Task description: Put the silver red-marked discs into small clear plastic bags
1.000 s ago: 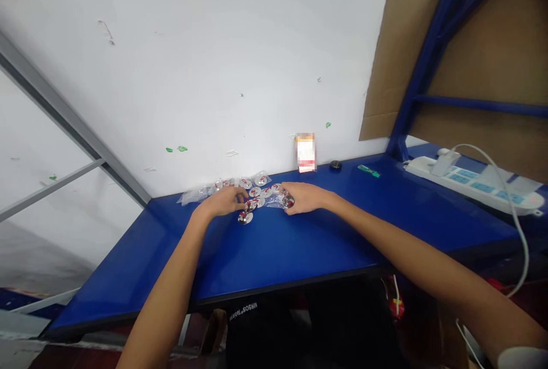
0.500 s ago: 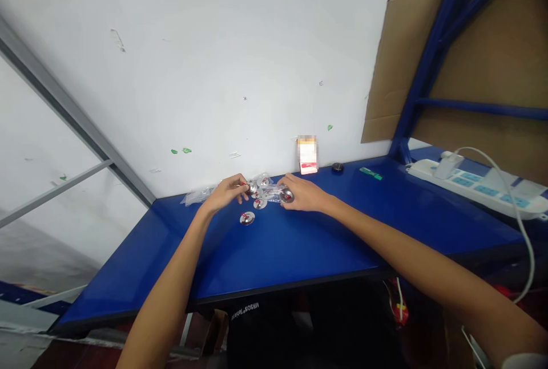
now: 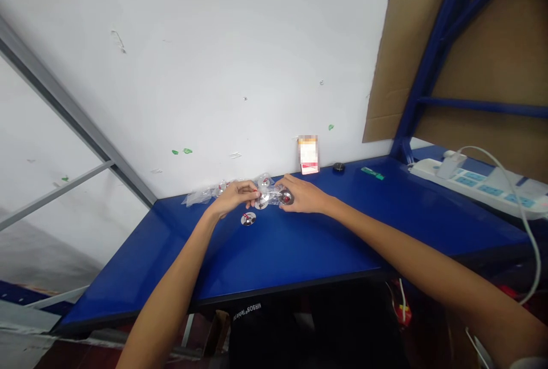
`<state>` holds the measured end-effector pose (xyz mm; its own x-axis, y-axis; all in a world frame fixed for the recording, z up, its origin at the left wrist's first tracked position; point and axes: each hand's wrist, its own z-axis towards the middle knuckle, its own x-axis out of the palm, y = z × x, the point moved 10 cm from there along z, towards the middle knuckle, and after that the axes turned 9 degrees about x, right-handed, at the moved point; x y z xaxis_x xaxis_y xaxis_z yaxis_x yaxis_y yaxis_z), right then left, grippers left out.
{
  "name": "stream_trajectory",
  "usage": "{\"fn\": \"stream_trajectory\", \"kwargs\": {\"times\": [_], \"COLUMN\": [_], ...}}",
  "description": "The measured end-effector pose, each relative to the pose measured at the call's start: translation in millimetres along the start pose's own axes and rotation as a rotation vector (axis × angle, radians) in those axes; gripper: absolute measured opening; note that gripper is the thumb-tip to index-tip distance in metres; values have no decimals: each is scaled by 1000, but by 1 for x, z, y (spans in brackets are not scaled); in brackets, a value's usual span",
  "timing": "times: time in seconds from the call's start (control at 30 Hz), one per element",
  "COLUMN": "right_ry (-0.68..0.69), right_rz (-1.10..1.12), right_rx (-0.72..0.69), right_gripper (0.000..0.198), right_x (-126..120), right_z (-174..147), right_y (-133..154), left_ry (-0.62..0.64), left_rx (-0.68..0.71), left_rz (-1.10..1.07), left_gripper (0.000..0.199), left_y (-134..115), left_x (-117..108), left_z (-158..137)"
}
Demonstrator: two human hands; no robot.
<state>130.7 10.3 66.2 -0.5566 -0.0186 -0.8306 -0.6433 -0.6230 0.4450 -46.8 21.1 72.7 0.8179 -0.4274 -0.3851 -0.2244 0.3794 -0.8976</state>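
Fingers sit just beyond a loose disc [image 3: 248,219] on the tabletop [image 3: 274,243]. Right hand [image 3: 299,193] has its fingers curled around a shiny disc [image 3: 286,198], clear plastic [image 3: 274,190] just beside; left hand [image 3: 234,198] has fingertips bunched at a flat disc [image 3: 261,205] between the hands, can't tell if pinching it. Risk: slick clear plastic could slip or snag and scatter discs if the right hold loosens. Pose: both forearms [image 3: 398,246] angle inward, wrists low, palms turned in. Bagged discs [image 3: 265,181] sit behind, near the wall [image 3: 257,67].
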Motion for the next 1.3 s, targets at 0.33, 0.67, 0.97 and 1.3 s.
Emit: {"fn": "stream_trajectory", "kwargs": {"times": [0.33, 0.67, 0.97, 1.3], "right_ry": [-10, 11, 7, -20], "right_rz": [116, 95, 141, 121], "right_rx": [-9, 10, -1, -25], "right_gripper": [57, 58, 59, 57], "right_x": [1, 4, 6, 14], "right_z": [1, 1, -1, 2], "right_y": [3, 0, 8, 1], "left_ry": [-60, -207, -207, -258], "left_rx": [-50, -99, -82, 73], "left_rz": [-162, -155, 19, 30], "left_gripper": [40, 36, 32, 30], "left_y": [21, 23, 20, 13], "left_x": [18, 1, 15, 20], "left_z": [5, 4, 6, 11]}}
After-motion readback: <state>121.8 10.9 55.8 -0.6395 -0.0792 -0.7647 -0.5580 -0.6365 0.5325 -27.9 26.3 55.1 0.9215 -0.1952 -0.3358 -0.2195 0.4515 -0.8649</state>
